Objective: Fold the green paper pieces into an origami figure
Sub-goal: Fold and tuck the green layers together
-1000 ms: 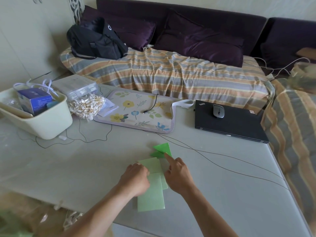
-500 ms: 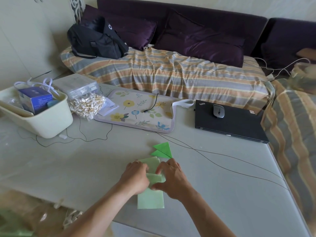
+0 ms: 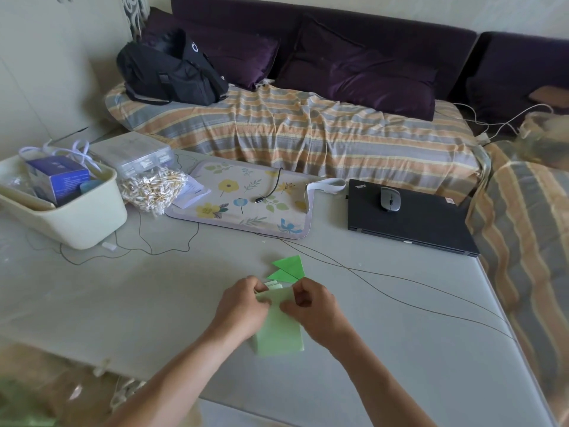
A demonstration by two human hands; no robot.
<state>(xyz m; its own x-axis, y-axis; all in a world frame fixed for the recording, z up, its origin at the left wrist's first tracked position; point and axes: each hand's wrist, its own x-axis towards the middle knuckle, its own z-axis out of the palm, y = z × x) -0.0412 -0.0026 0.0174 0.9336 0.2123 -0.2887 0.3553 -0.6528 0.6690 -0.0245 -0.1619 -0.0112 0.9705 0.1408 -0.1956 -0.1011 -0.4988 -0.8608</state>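
Both hands, left hand [image 3: 238, 309] and right hand [image 3: 317, 312], pinch pale green paper [image 3: 278, 337] on the counter [image 3: 154, 303]. Bright green folded triangles [image 3: 289, 268] lie just beyond.

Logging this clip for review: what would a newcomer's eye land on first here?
Near the table's front edge, the left hand and right hand pinch a pale green paper sheet. Just beyond lie bright green folded triangles; a black laptop carrying a mouse sits far right.
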